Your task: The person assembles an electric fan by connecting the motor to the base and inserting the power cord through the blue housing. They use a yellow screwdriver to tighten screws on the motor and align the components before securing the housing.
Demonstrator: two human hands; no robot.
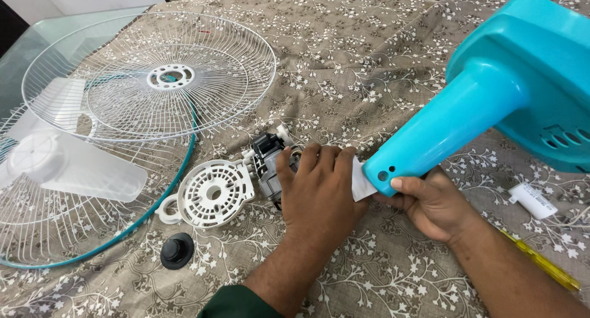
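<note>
1. The surface, draped in a brown flowered cloth, fills nearly the whole view; its widest bare stretch lies at top centre, and a bare glass corner shows at the upper left edge.
2. The white wire fan guard lies at upper left, overlapping a second, teal-rimmed guard that runs off the left edge, with the translucent fan blade lying on it.
3. The turquoise fan housing is tilted over the right side, its top cut off by the frame.
4. The right hand grips the lower end of the housing's neck.
5. The left hand lies curled over the grey fan motor, fingers touching a white tab at the neck's end.
6. The white round motor cover lies just beside the motor.
7. A yellow screwdriver and a white capacitor lie near the right edge.
8. A black knob lies apart, near the teal rim.
</note>
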